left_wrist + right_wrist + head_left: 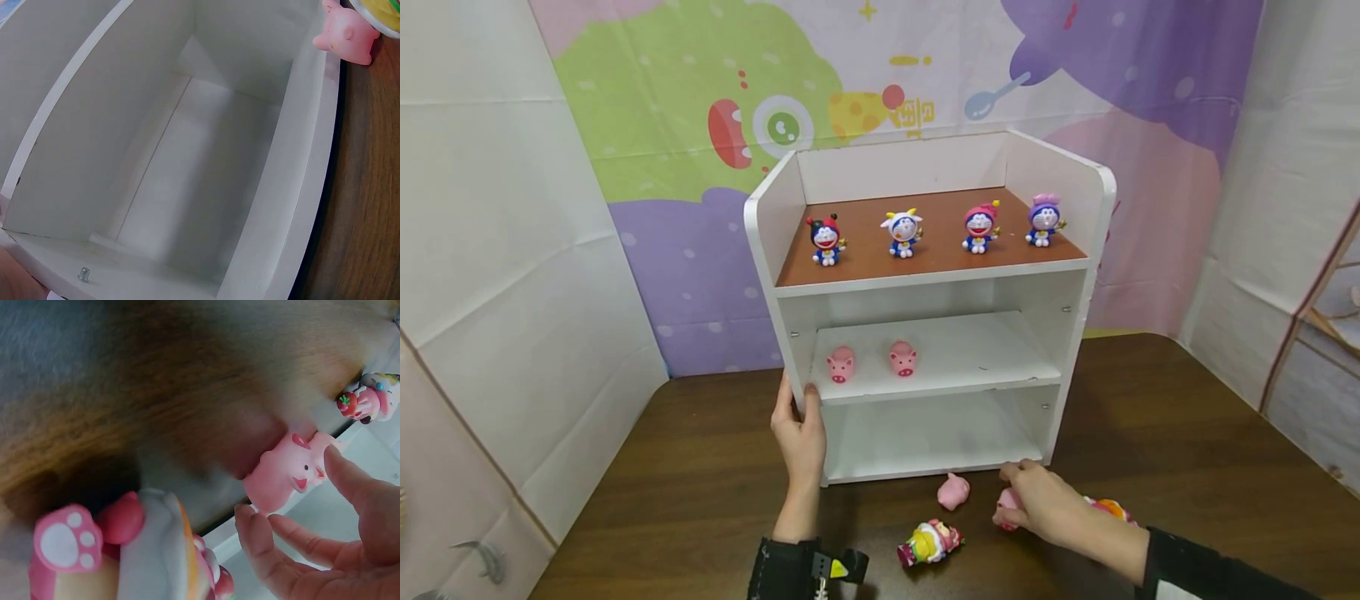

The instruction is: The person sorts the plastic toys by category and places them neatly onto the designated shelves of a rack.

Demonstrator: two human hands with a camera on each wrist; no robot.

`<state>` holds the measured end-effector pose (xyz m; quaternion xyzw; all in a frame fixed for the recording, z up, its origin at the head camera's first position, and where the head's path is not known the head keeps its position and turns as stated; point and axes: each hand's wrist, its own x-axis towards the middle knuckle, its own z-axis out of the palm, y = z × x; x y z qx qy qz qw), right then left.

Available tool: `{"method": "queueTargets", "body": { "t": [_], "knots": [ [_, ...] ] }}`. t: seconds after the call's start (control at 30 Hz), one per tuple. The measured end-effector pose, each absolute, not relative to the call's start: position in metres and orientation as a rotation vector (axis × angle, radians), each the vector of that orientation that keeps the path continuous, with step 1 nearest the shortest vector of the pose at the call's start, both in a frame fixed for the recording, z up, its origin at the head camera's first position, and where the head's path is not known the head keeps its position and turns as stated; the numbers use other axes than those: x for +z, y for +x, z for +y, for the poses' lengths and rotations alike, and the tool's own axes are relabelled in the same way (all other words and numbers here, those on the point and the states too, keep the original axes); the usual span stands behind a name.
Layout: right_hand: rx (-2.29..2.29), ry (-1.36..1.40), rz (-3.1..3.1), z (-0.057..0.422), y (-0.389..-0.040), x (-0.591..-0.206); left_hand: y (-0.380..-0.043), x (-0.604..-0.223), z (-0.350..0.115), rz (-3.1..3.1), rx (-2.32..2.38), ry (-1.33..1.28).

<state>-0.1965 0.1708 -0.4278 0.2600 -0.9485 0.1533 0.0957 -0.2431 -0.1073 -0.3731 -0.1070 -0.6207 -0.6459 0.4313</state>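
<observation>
My left hand [801, 437] grips the left side panel of a white shelf unit [936, 279], its thumb on the front edge. At the front right, my right hand [1048, 504] has thumb and fingers around a pink pig toy [1009, 507] on the table; in the right wrist view the fingertips [247, 519] meet the pig's body. Another pink pig toy [952, 492] lies to its left. Nearer me a figurine in yellow [928, 543] lies on its side. A colourful figurine [1112, 508] is partly hidden behind the right wrist.
Several blue cat figurines [904, 233] stand along the brown top shelf. Two pink pig toys [841, 364] sit on the left half of the middle shelf. A metal shelf pin [84, 274] sticks out inside the bottom compartment. A patterned cloth [685, 250] hangs behind.
</observation>
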Motion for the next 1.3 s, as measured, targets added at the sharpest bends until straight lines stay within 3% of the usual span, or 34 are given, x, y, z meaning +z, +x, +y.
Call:
{"method": "queueTargets", "body": {
  "t": [0.67, 1.3],
  "knots": [
    [0.639, 0.879, -2.871, 0.177, -0.204, -0.432, -0.244, -0.375, -0.107, -1.549, -1.606, -0.284],
    [0.812, 0.948, -2.932, 0.180, -0.199, -0.359, -0.263, -0.395, -0.115, -1.513, -1.638, -0.279]
  ]
}}
